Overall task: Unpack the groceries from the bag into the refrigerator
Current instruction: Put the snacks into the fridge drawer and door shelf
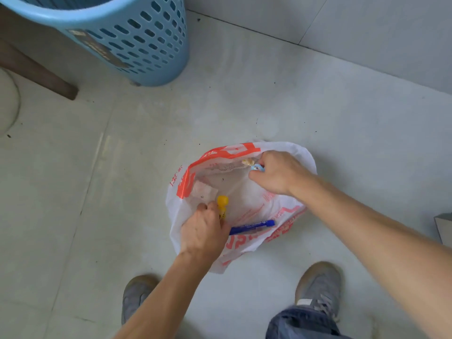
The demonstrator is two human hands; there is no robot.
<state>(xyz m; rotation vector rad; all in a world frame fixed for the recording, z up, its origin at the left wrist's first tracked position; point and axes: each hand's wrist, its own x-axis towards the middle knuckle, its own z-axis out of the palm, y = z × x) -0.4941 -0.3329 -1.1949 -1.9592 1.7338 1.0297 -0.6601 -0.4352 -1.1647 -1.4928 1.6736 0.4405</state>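
Note:
A white plastic bag with red print (186,182) lies open on the pale tiled floor. My left hand (203,231) is at the bag's near rim, closed around a yellow-capped item (222,204) and a blue tube-shaped packet (252,227) that sticks out to the right. At the far rim, my right hand (276,172) is closed on a small light-blue wrapped item (256,167) with something pale beside it. A pale flat packet (204,192) lies inside the bag at the left. No refrigerator shows in this view.
A light-blue perforated plastic basket (137,37) stands on the floor at the top left, next to a dark wooden furniture leg (36,69). My two grey shoes (137,297) stand just below the bag. A grey box corner (444,226) sits at the right edge.

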